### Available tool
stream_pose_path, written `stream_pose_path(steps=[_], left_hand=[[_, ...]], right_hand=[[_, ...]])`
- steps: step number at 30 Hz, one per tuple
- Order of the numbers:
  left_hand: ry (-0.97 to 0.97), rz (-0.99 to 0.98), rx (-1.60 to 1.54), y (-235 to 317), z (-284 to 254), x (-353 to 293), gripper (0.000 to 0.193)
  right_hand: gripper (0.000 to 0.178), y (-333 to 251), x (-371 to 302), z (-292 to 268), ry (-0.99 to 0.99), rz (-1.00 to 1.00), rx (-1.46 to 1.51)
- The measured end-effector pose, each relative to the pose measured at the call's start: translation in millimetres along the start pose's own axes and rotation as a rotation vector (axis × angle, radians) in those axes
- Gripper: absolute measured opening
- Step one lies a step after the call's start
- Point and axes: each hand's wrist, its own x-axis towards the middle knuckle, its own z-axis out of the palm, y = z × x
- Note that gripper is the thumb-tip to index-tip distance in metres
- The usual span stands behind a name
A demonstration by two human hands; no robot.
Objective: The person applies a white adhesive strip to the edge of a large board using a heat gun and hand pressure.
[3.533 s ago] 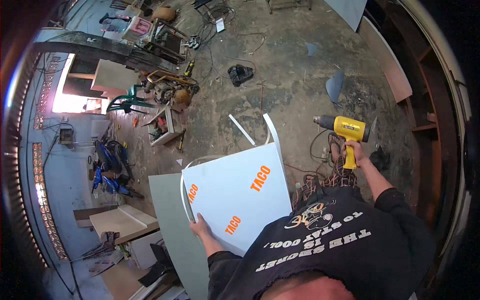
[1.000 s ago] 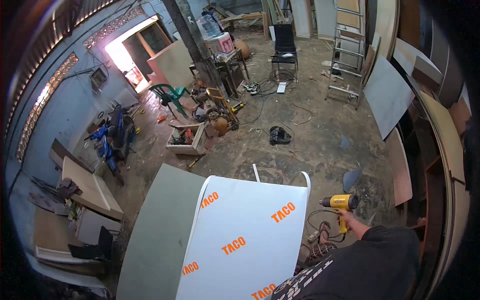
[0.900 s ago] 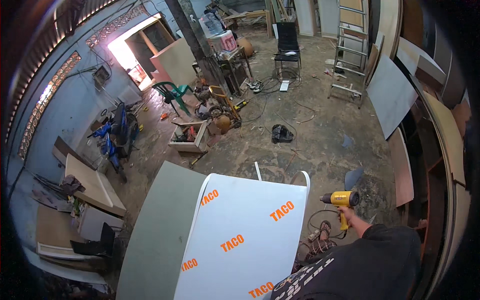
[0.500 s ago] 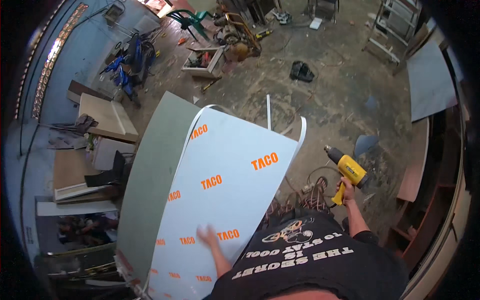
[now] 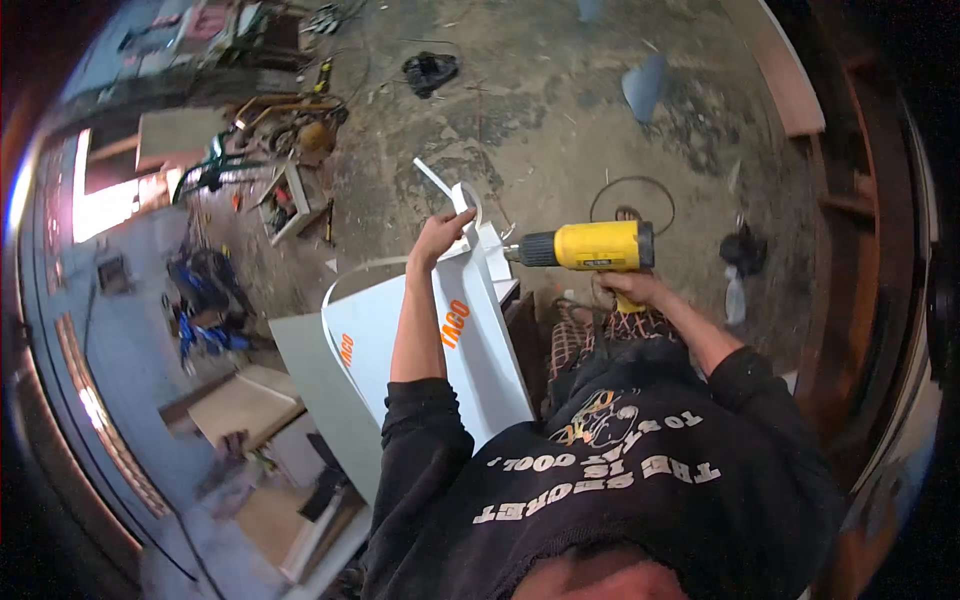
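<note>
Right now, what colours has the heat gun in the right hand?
The heat gun is mainly yellow, partly black, as the head view shows.

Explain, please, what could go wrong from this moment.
The yellow heat gun in the right hand points toward the left hand; if running, it could burn that hand. Its heat might also warp the white strip or mark the white panel. The dark looped cord nearby could be tripped over.

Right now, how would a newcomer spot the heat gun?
Start at the large white panel. Right of its far end, the right hand holds the heat gun. Unlike the panel, it is bright yellow with a dark barrel.
</note>
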Motion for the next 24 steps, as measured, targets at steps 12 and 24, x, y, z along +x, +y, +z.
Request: stream_pose_path(steps=[12, 24], left_hand=[[0.037, -0.161, -0.312, -15.5, 2.0, 78.7, 0.018], [0.347, 0.246, 0.577, -1.3, -31.1, 130.1, 0.034]], right_hand=[[0.038, 22.8, 5.5, 40.5, -0.072, 0.117, 0.190], [0.033, 41.6, 40.5, 53.0, -0.174, 0.006, 0.258]])
